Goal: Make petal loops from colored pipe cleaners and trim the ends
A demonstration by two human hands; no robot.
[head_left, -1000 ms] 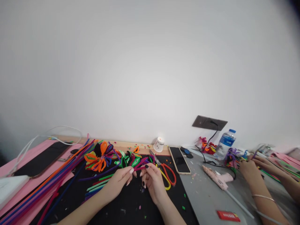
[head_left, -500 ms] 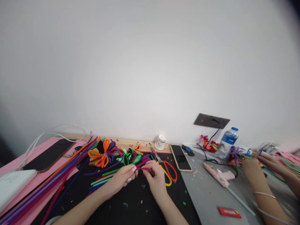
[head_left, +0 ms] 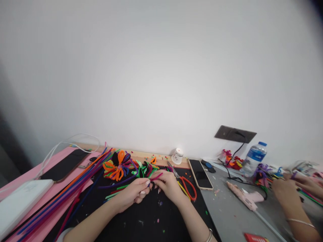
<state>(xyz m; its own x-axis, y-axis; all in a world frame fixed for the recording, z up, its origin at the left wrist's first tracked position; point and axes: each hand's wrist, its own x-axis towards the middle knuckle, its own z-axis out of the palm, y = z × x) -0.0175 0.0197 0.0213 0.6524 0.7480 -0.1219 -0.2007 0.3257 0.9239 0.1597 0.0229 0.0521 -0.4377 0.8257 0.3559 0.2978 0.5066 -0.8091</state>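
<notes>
Closer together than half a second ago: your left hand (head_left: pixel 135 192) and right hand (head_left: pixel 170 185), pinching the magenta pipe cleaner (head_left: pixel 156 177) between them, left of the scissors (head_left: pixel 182 179). Looped flower (head_left: pixel 120 165) farther left of scissors; paper cup (head_left: pixel 177 156) behind, phone (head_left: pixel 201 174) just right.

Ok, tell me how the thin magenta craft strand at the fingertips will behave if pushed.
The thin magenta craft strand is probably light, being so slender. It likely bends yet holds its shape, as the similar looped orange strands nearby do.
</notes>
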